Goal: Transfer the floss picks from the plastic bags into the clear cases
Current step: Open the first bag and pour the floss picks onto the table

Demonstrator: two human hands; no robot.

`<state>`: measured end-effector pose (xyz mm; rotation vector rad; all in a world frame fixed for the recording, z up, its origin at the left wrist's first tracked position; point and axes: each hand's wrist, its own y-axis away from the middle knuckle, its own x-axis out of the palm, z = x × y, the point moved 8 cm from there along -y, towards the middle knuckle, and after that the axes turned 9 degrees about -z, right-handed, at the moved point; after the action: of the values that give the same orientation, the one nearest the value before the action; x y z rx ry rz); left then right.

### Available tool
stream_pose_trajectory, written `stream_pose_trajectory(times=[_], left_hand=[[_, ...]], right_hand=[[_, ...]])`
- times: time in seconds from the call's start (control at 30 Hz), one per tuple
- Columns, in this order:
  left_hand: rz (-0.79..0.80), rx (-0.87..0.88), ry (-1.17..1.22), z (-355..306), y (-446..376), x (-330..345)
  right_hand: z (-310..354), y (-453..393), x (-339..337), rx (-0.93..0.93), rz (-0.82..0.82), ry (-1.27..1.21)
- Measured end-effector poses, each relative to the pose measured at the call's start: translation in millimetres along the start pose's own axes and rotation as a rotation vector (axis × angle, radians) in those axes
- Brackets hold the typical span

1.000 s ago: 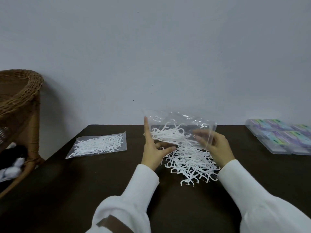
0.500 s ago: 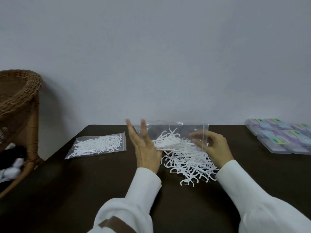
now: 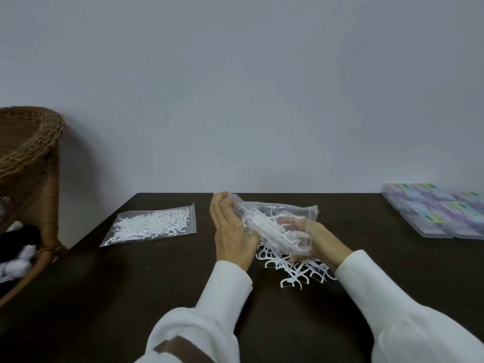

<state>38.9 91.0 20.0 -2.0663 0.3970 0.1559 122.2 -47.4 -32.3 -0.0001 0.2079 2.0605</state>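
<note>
Picks (image 3: 293, 268) lie heaped on the table (image 3: 157, 284) under the bag (image 3: 277, 226) we hold, left hand (image 3: 230, 229) and right hand (image 3: 311, 239) both gripping it; a second bag (image 3: 152, 224) waits full, and the cases (image 3: 440, 210) sit untouched, so nothing is packed yet

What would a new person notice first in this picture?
Probably the two hands at the table's middle: the left hand and right hand hold a clear plastic bag above a loose heap of white floss picks. A second, flat bag of picks lies to the left, and the clear cases wait at the far right.
</note>
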Motion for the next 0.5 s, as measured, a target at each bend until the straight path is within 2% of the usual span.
stream_pose_trajectory(times=[0.07,0.13,0.2,0.3,0.43,0.5], left_hand=[[0.035,-0.048,0.007,2.1,4.0,4.5],[0.051,-0.092,0.032,1.8,7.2,6.8],[0.062,-0.088,0.068,-1.8,8.4,7.9],[0.123,-0.009,0.052,-7.5,8.4,11.6],[0.242,0.171,-0.150,-14.2,12.8,23.5],[0.247,0.245,-0.220,-15.6,16.8,29.1]], right_hand=[[3.6,2.1,-1.6,-0.052,-0.003,0.001],[7.5,9.0,-0.9,-0.182,0.074,0.149],[1.7,7.2,-4.7,-0.223,0.057,0.348],[-2.8,-2.2,-11.0,-0.259,-0.016,0.507],[8.9,4.5,-15.0,-0.332,-0.063,0.425],[13.2,6.9,-14.4,-0.351,-0.065,0.421]])
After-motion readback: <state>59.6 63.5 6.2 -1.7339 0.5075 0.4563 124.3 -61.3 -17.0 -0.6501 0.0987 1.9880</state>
